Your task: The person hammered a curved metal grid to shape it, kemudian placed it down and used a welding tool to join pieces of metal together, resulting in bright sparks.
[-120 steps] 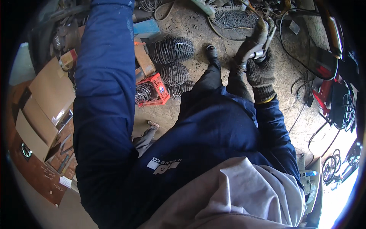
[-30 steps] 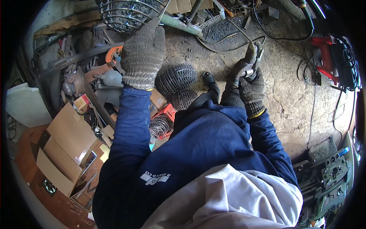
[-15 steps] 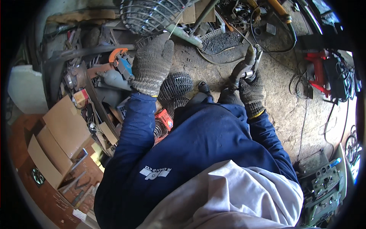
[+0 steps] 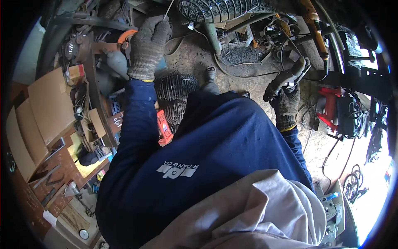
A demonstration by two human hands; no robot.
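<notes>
My left hand, in a grey knit glove, is closed round a thin rod that points up and away. To its right, at the top edge, is a rounded cage of bent metal wire. My right hand, gloved the same way, grips a welding electrode holder with a dark handle and pale jaws. A thin electrode slants up and left from the jaws, apart from the cage. Part of the right fingers is hidden behind the holder.
Two wire cages stand on the floor by my feet, near a red crate. At left are a grey gas cylinder and an open cardboard box. A yellow power tool, cables and a red stand lie right.
The view has shifted. My hands are farther apart, the left further up and left, the right further right. The wire cage at the top appears more to the right. Both hands keep their grip.
</notes>
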